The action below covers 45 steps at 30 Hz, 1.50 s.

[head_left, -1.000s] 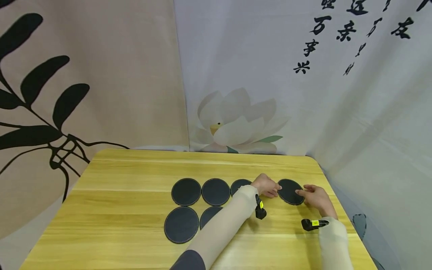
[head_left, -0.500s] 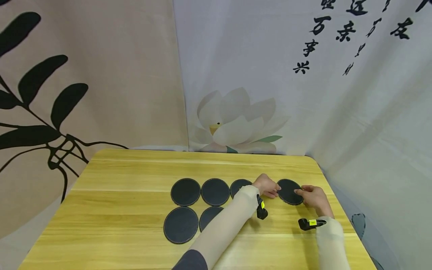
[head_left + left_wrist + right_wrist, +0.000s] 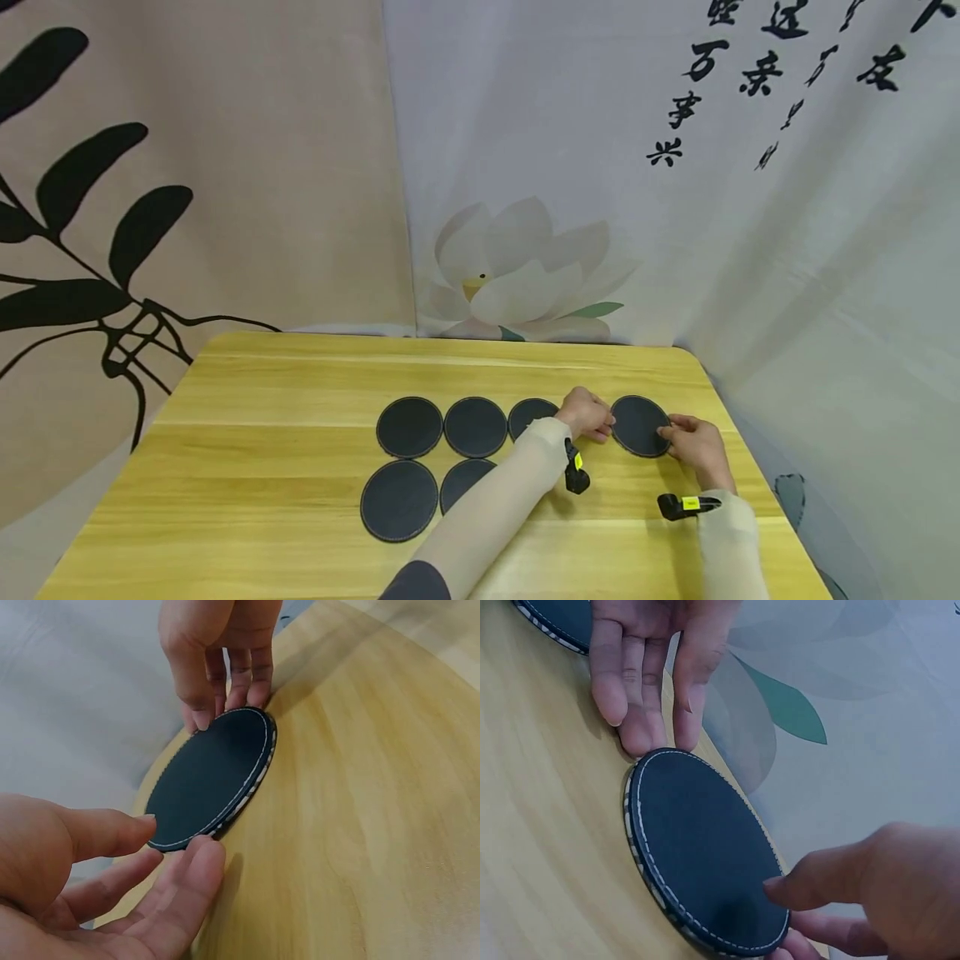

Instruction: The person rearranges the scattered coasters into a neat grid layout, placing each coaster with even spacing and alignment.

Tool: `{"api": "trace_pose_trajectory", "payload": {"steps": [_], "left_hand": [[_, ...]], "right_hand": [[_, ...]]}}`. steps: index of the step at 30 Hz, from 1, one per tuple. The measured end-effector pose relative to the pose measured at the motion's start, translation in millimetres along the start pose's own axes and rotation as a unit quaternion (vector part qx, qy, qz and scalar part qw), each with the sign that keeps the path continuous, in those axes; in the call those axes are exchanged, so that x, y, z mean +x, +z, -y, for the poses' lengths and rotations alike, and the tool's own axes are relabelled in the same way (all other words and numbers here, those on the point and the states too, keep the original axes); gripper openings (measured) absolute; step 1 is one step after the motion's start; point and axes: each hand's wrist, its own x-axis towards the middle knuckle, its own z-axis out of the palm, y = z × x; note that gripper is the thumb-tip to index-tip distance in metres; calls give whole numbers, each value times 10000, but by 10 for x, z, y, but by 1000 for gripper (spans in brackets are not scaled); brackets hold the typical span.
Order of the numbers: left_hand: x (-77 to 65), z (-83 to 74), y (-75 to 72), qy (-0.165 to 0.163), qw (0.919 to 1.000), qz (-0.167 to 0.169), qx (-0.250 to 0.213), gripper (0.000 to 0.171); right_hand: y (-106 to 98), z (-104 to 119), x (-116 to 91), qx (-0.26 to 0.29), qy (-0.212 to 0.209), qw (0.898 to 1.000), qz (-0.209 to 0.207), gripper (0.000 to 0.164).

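A round black coaster [image 3: 640, 426] with white edge stitching and a patterned side lies at the right of the wooden table. My right hand [image 3: 698, 444] pinches its right edge, thumb [image 3: 799, 881] on top and fingers curled beneath the rim. From the left, my left hand [image 3: 585, 413] reaches over with fairly straight fingers, and its fingertips [image 3: 641, 736] meet the coaster's opposite rim. In the right wrist view the left thumb stays above that rim. Left of this hand sits another black coaster [image 3: 528, 414], partly hidden by the left sleeve.
More black coasters lie to the left: two in the back row, one [image 3: 409, 427] beside another [image 3: 476, 427], and two in front, one [image 3: 399, 501] whole and one [image 3: 463, 482] partly under the left forearm. A printed curtain [image 3: 510, 167] hangs behind the table [image 3: 225, 467].
My right hand has moved slightly left, its fingers closer in around the coaster's edge. The coaster has shifted very slightly left. The left hand stays at its rim.
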Motion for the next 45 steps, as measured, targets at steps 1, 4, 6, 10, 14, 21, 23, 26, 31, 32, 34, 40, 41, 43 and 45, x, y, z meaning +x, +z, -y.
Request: {"api": "trace_pose_trajectory", "payload": {"steps": [1,4,6,10,14,21,23,26,31,32,34,40,41,43,45], "left_hand": [[15,12,-4,9,10000,-18,-23,17],[57,50,-12,64,9999,-66,-49,17],[57,61,-24,109,9998,-141,-79,15],[32,86,-64,262,9990,-307,-183,13],[-3,108,-92,405,9981,-396,-242,13],[-92,91,-115,636,9965,-541,-104,12],[-119,82,-129,702,9960,-544,-104,12],[-171,100,-172,759,9957,-508,-119,14],[-271,197,-280,740,9962,-435,-119,18],[-290,209,-301,752,9962,-414,-136,19],[-321,231,-339,796,9960,-373,-166,21],[-422,264,-435,909,9947,-418,-224,23],[-439,273,-450,931,9945,-426,-213,22],[-474,296,-481,946,9944,-428,-212,22],[-513,326,-511,957,9943,-413,-220,21]], "right_hand": [[8,2,-1,15,-12,10000,-46,58],[30,20,-20,64,-8,9997,-234,53],[42,38,-35,152,-21,9994,-305,51],[76,73,-65,375,-76,9988,-317,48],[100,80,-100,503,-128,9982,-285,46],[86,109,-182,663,-208,9973,-255,45],[83,119,-213,687,-248,9970,-245,46],[104,121,-266,687,-321,9969,-190,47],[197,97,-356,675,-379,9970,-14,47],[210,100,-371,688,-389,9969,-1,47],[231,109,-398,716,-422,9965,-21,47],[280,174,-469,827,-484,9954,79,47],[292,182,-479,853,-473,9952,115,47],[318,190,-500,893,-437,9949,182,46],[345,194,-524,905,-409,9948,244,45]]}}
